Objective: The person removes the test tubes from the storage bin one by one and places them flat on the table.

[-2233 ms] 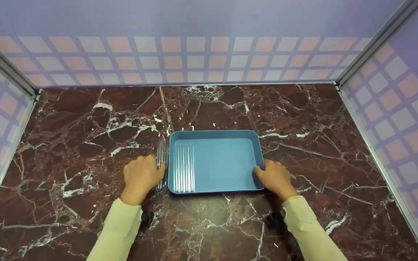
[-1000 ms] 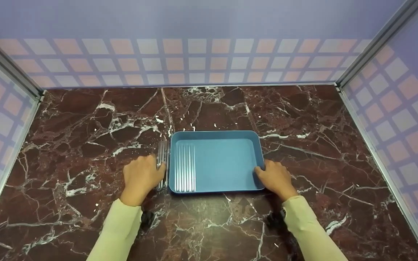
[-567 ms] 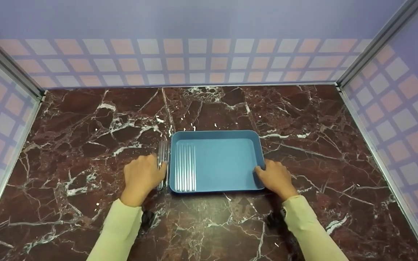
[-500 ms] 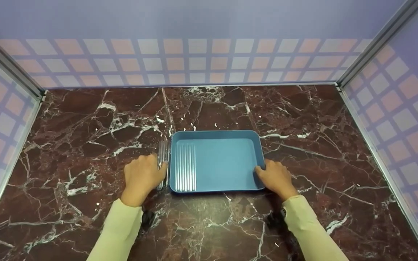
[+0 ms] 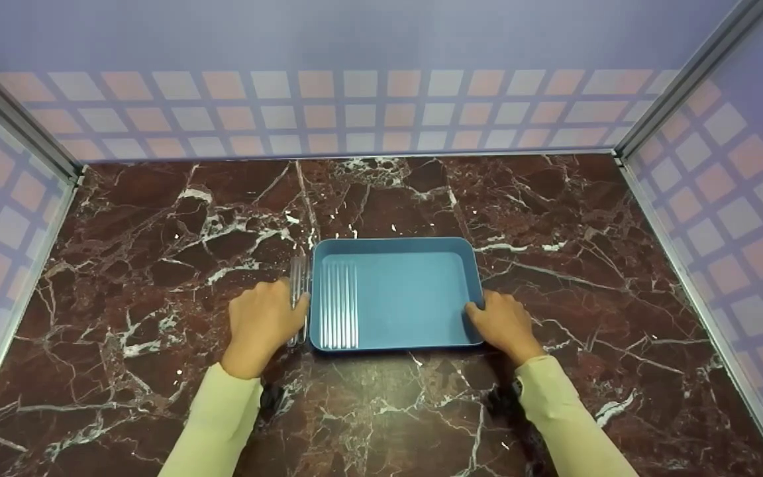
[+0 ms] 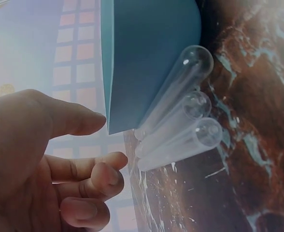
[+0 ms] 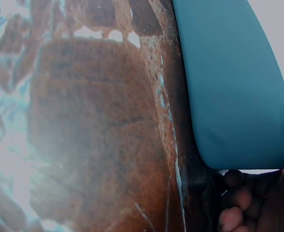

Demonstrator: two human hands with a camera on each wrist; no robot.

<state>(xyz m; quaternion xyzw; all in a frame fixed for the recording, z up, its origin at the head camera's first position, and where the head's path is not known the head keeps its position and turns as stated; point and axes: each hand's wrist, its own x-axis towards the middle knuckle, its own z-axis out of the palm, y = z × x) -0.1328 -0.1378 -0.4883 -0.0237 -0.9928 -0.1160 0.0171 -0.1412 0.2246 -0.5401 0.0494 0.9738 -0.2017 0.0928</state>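
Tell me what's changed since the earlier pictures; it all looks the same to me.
Very little: the left hand has edged slightly rightward, toward the blue tray. Nothing was visibly picked up or let go. The right hand still holds the tray's right side, and the tray, the row of clear tubes in it and the loose tubes beside it look essentially unchanged.

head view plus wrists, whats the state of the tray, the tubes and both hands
Tray: upright, tubes in it along its left side only.
Inner tubes: lying side by side, clear.
Outer tubes: lying on the table outside the tray's left wall, looking empty.
Left hand: fingers loosely curled, holding nothing; thumb contact with tray unclear.
Right hand: gripping the tray's right wall, thumb over the rim.
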